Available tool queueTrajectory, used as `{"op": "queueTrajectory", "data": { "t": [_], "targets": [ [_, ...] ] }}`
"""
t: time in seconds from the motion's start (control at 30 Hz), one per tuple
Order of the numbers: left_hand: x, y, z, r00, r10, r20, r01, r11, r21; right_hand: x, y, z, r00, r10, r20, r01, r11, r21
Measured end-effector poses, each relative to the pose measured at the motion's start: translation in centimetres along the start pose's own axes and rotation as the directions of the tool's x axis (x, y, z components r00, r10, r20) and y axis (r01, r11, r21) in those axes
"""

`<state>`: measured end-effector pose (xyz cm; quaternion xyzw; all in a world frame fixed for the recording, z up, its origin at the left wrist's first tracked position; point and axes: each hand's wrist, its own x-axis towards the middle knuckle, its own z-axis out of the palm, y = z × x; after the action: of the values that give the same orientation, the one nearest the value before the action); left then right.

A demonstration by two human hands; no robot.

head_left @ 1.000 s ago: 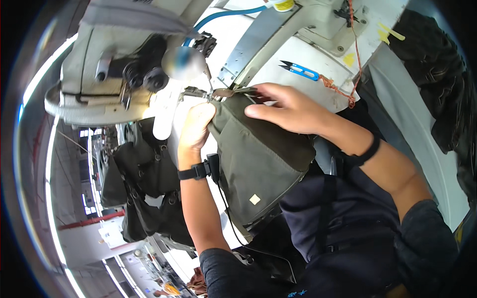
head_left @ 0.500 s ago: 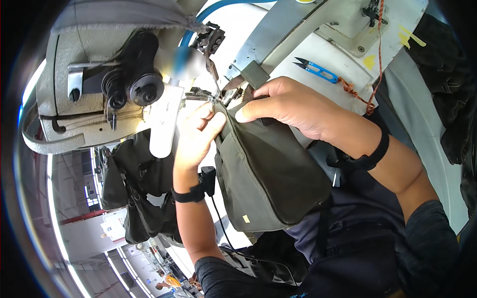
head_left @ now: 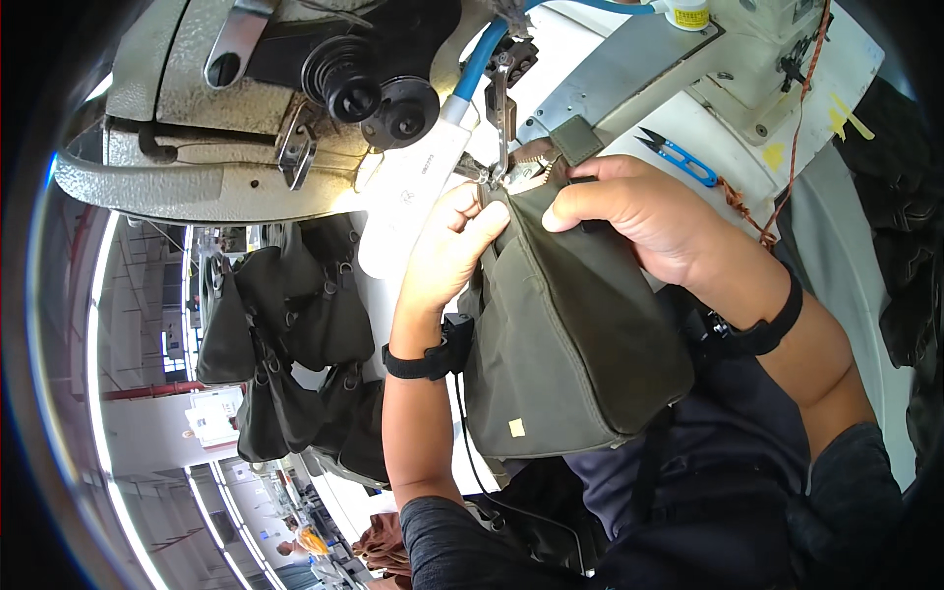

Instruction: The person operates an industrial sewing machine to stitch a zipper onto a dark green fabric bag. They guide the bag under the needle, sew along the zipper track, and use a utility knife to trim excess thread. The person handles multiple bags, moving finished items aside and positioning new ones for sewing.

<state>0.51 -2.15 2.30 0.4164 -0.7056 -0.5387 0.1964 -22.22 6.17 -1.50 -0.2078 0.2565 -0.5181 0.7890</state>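
Observation:
An olive-green fabric bag (head_left: 600, 344) with a small yellow square near its bottom hangs from my hands at the sewing machine (head_left: 226, 177), its zippered top edge at the presser foot (head_left: 500, 172). My left hand (head_left: 452, 246) pinches the bag's top left edge just below the foot. My right hand (head_left: 639, 211) grips the top right, thumb on the front, fingers partly hidden behind, near a square green tab (head_left: 575, 140) at the zipper's end. A white lamp (head_left: 413, 197) lights the work.
Blue thread snips (head_left: 688, 161) with orange cord lie on the white bed at right. A yellow-labelled bottle (head_left: 685, 12) stands at top. More dark bags (head_left: 275, 305) pile at left; dark fabric (head_left: 890, 275) hangs far right. A distant person (head_left: 290, 547) works at lower left.
Both hands and the bag appear further right in view, while the machine's position shifts with the camera. Compared with one second ago, the bag is turned and the green tab shows above my right fingers.

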Motion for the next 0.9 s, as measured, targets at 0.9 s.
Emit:
{"op": "queueTrajectory", "data": {
  "t": [0.9],
  "targets": [
    [0.5, -0.7, -2.5, 0.992, 0.126, -0.007, -0.114, 0.917, 0.382, -1.8, -1.1, 2.6, 0.573, -0.771, 0.278, 0.347, -0.079, -0.935]
  ]
}}
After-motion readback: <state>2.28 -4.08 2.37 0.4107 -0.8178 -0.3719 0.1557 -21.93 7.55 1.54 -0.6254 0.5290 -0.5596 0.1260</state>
